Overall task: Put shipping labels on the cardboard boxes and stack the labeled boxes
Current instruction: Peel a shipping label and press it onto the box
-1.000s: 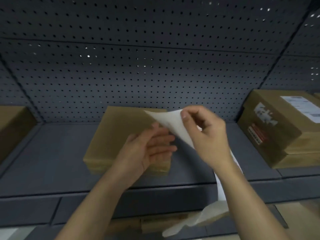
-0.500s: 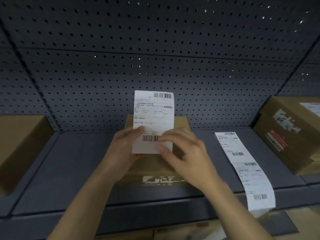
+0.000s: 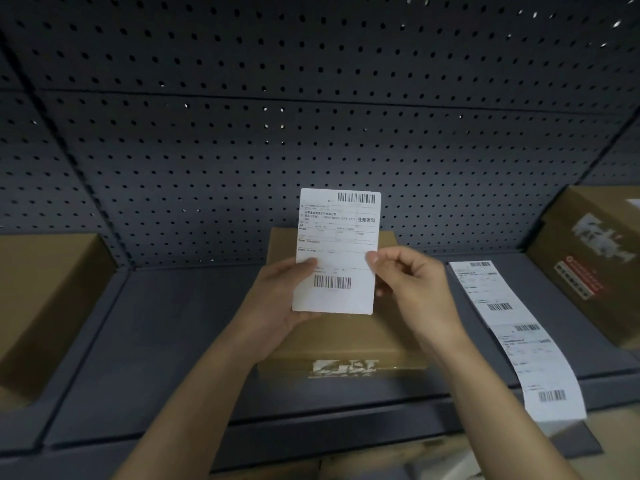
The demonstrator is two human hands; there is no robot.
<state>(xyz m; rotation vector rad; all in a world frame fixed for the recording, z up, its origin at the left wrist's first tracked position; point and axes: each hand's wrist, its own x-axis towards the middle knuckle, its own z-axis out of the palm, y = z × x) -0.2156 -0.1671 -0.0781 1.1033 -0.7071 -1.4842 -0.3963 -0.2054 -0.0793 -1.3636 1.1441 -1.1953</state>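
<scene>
White label [image 3: 335, 251] (black barcodes), brown box [image 3: 346, 336].

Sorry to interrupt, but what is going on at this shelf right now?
A person holds one shipping label with both hands: the left hand grips its left edge, the right hand pinches its right edge. It hangs above the middle cardboard box on the shelf, not yet stuck on. A strip of labels lies to the right, drooping over the edge. A left box and a right box flank it.

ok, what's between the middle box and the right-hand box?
Head view: a strip of labels lies on the shelf between the middle box and the right-hand box, its end hanging over the front edge.
</scene>
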